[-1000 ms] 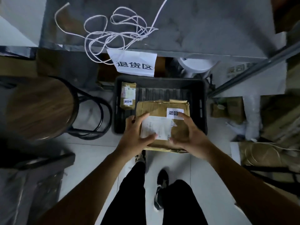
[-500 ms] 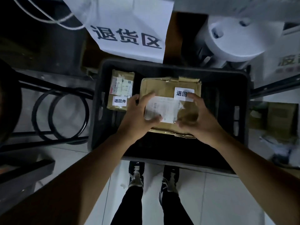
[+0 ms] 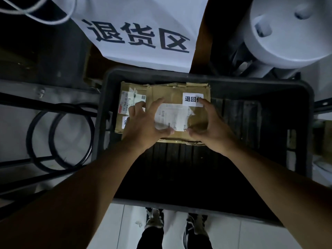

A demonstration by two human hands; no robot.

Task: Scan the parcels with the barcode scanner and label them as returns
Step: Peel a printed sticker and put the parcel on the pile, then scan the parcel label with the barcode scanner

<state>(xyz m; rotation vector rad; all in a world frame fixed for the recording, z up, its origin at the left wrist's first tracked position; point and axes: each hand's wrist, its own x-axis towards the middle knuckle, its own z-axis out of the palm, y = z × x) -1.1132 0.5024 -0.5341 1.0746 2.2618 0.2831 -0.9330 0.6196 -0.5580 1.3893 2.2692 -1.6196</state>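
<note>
While both hands gripped the labelled parcel (image 3: 177, 112) over the crate (image 3: 296, 97), left hand (image 3: 143, 126) overlapped the smaller parcel (image 3: 125, 105). Right hand (image 3: 212, 128) held the opposite edge; best lowered flat, beside that one.

Large parcel (image 3: 177, 112): carried from above the near rim of the black crate (image 3: 294, 90) a second ago, down into it; now at the far left, pressed against the small parcel (image 3: 131, 103) and overlapping its right edge. Gap between the two seen half a second ago: closed. Left hand (image 3: 143, 126): shifted left, now covering most of the small parcel's return label (image 3: 124, 122). Right hand (image 3: 213, 130): moved along with the large parcel, fingers (image 3: 203, 102) on the corner of its white return label (image 3: 192, 99).
</note>
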